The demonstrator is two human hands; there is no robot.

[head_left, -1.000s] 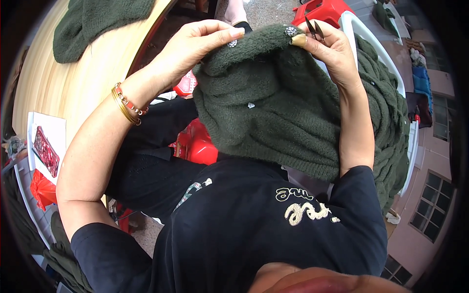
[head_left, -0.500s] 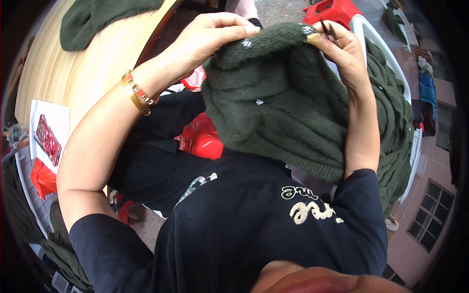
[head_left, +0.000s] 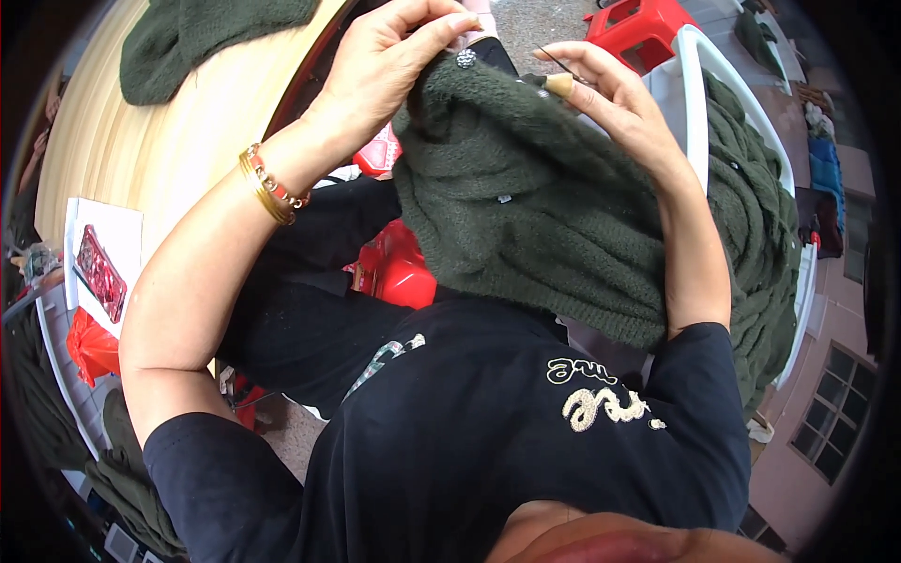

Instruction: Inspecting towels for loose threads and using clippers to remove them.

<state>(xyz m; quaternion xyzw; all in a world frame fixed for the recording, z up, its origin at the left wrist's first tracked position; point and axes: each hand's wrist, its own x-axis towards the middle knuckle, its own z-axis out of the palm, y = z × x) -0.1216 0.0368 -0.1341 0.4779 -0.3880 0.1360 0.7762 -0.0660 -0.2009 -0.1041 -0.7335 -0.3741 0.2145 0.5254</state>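
Observation:
A dark green fuzzy knit garment hangs in folds above my lap, its upper edge raised. My left hand pinches that edge at its upper left corner, right beside a sparkly round button. At the edge's right part is my right hand, its thumb, wrapped in a tan cover, against the knit near another shiny button. Dark pointed snips stick out from the fingers of my right hand; their handles are hidden in the palm. A small white bit lies on the garment.
On my right, a white plastic tub holds more green knitwear. A red stool stands beyond it. The wooden table at left bears another green knit piece and a red patterned phone.
My right hand has moved left along the garment's edge, and the snips have turned. My left hand has shifted slightly up and left, and the edge now slopes down to the right.

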